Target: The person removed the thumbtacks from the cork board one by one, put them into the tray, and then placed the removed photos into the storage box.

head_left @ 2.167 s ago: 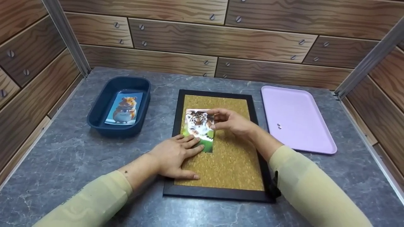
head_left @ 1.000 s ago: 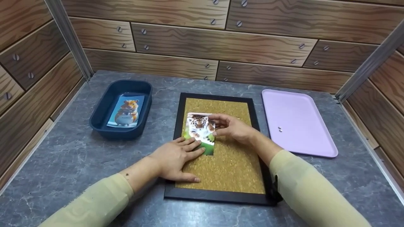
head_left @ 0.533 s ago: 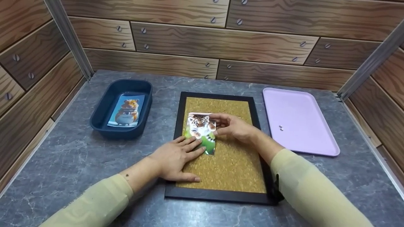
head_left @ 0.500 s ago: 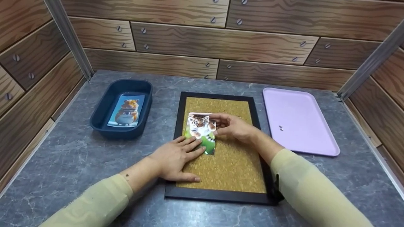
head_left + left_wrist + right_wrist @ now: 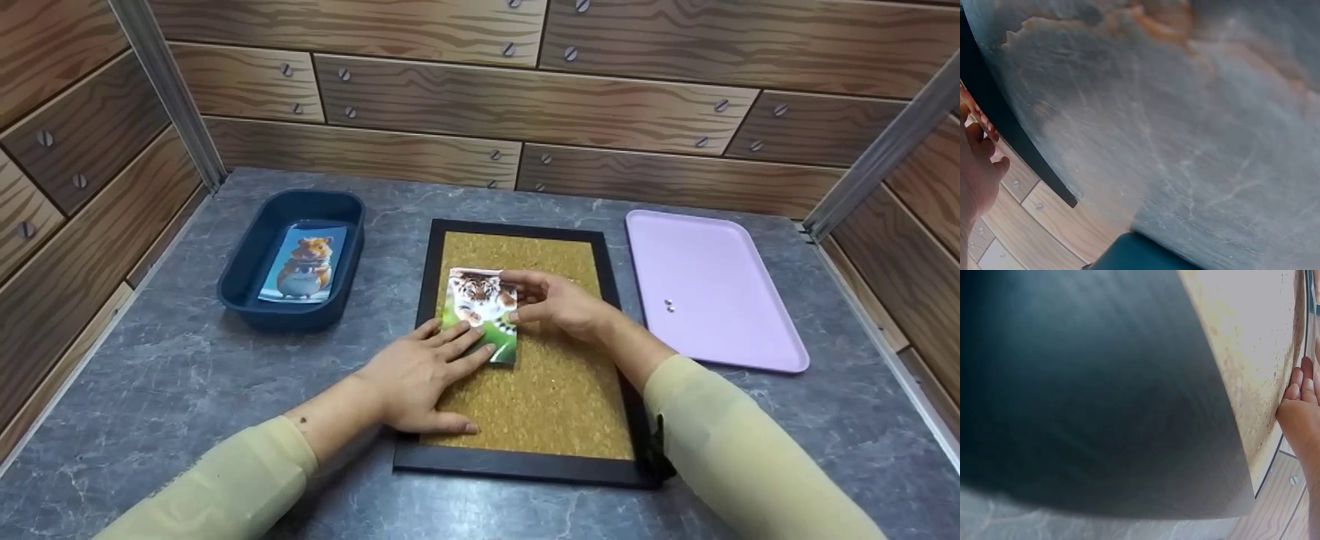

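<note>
A glossy tiger picture (image 5: pixel 480 296) lies on the upper left part of a cork board (image 5: pixel 540 397) with a black frame. Palm down, my left hand (image 5: pixel 416 379) is spread across the frame's left side, its straight fingertips resting on the picture's lower part. At the picture's right edge my right hand (image 5: pixel 559 304) holds it between curled fingers and thumb; the grip's underside is hidden. The left wrist view catches only part of a hand (image 5: pixel 979 174) at the left border. In the right wrist view, my right hand (image 5: pixel 1303 416) appears at the far right beside the cork.
A dark blue bin (image 5: pixel 232 292) on the left contains a hamster picture (image 5: pixel 304 262). On the right, a lilac tray (image 5: pixel 712 277) carries small silvery pieces (image 5: pixel 670 305). Wood-patterned walls (image 5: pixel 420 97) enclose the grey marbled table (image 5: pixel 150 390).
The tiger picture has shifted slightly right and turned a little, and the bright glare on it has faded. Both hands keep nearly the same places.
</note>
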`<act>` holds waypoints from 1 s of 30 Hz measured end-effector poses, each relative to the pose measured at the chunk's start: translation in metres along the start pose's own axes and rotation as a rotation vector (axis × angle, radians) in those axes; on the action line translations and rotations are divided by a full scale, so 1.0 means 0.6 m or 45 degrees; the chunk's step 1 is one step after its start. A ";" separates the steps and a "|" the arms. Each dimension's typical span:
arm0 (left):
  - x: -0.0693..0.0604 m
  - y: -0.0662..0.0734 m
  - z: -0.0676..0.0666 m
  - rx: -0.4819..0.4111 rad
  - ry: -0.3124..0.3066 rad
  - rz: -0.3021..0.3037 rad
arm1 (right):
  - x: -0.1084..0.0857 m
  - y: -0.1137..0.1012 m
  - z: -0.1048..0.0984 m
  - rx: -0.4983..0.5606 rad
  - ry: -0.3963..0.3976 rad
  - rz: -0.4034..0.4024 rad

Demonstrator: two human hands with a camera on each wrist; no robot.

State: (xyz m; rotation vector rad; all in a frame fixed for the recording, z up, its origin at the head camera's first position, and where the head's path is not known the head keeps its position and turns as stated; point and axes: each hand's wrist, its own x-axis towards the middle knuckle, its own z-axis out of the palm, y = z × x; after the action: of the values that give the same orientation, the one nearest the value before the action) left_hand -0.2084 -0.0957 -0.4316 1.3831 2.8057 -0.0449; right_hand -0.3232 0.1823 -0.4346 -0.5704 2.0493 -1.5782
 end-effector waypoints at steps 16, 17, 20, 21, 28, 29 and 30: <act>-0.002 0.013 -0.012 0.078 0.029 -0.065 | 0.001 0.000 -0.001 0.000 -0.003 0.001; -0.003 0.013 -0.012 0.079 0.029 -0.071 | 0.001 0.000 -0.001 -0.001 -0.003 0.001; -0.004 0.014 -0.012 0.078 0.033 -0.085 | 0.001 0.000 0.000 -0.003 0.001 0.004; -0.005 0.014 -0.012 0.079 0.036 -0.088 | 0.001 -0.001 0.000 -0.001 0.003 0.007; -0.008 0.017 -0.010 0.087 0.071 -0.091 | -0.002 -0.003 0.001 0.020 0.016 0.031; -0.008 0.017 -0.010 0.091 0.076 -0.089 | -0.002 -0.003 0.002 0.023 0.017 0.032; -0.008 0.018 -0.010 0.096 0.081 -0.087 | -0.002 -0.003 0.002 0.024 0.016 0.030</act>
State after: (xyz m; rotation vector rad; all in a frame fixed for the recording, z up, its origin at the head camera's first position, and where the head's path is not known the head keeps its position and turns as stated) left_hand -0.1971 -0.0929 -0.4258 1.3252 2.9323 -0.1103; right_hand -0.3217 0.1817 -0.4330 -0.5284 2.0406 -1.5898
